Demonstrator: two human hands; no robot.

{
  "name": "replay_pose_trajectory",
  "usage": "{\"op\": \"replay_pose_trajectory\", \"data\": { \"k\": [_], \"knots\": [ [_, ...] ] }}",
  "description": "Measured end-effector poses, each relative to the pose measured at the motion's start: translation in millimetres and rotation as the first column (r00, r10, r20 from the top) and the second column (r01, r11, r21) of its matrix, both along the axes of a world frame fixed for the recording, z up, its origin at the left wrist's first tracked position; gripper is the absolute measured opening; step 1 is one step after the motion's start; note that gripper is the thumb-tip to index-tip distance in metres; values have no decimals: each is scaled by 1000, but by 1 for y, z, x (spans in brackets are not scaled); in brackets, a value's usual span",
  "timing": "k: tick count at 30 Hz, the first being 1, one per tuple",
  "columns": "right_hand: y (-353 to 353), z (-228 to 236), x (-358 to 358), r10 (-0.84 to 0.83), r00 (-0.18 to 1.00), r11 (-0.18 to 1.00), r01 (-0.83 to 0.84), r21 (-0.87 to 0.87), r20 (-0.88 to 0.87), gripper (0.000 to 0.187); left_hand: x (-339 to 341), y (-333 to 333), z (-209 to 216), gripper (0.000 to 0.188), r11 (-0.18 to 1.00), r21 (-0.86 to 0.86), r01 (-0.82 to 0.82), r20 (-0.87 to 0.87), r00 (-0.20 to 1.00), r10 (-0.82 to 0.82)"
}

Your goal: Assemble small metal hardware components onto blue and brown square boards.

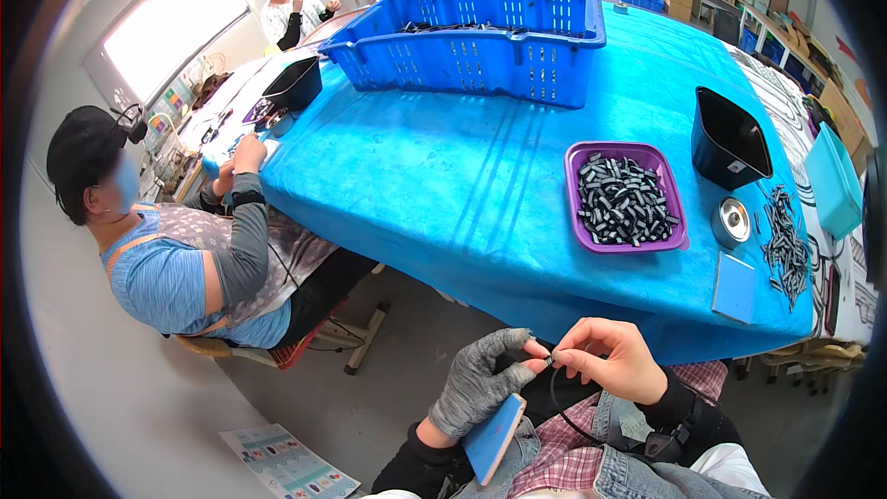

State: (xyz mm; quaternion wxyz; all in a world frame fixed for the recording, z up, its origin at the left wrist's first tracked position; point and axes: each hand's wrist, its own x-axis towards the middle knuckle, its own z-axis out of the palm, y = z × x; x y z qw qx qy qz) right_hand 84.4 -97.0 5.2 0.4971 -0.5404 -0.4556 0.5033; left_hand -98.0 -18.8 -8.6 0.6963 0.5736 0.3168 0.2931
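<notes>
My left hand (480, 379), in a grey fingerless glove, pinches a small dark piece with light bands (549, 360) between thumb and fingertips. My bare right hand (614, 359) meets it there, thumb and forefinger closed on the same piece. The fingers partly cover it, so its full shape is hidden. A thin black cord (556, 397) curves down from the fingertips toward my right wrist. Below my left hand a blue block (494, 439) rests tilted against my lap. Nearest on the table is a purple tub (684, 242) heaped with small black-and-grey pieces (628, 199).
On the blue-covered table (416, 157) stand a large blue crate (462, 65), a black bin (730, 143) and a round metal tin (732, 222). Loose dark pieces (785, 245) lie beside a blue pad (734, 286). A co-worker (185, 240) sits at the left; others are behind.
</notes>
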Motion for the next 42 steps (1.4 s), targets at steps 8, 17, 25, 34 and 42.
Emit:
{"op": "replay_pose_trajectory", "data": {
  "k": [8, 17, 25, 34, 42],
  "knots": [
    [-3, -8, 6, 64, 993, 996, -70, -56, -103, 13, 2, -2, 0, 16, 985, -164, 61, 29, 998, -57],
    [1, -10, 4, 3, 998, 1000, -4, -17, -69, 12, 4, 4, -5, 17, 993, -114, 32, 56, 998, -25],
    [-2, -10, 8, 33, 999, 999, -32, 4, -33, 14, 9, 4, -13, 22, 999, 33, -23, -15, 1000, 24],
    [-7, -15, 17, 34, 999, 999, -33, 26, -32, 15, 19, 3, -10, 25, 999, -44, 14, 34, 999, -12],
    [-6, -15, 20, 66, 998, 997, -65, 35, -20, 15, 19, 4, -1, 22, 981, -187, 48, 14, 999, -46]
  ]
}}
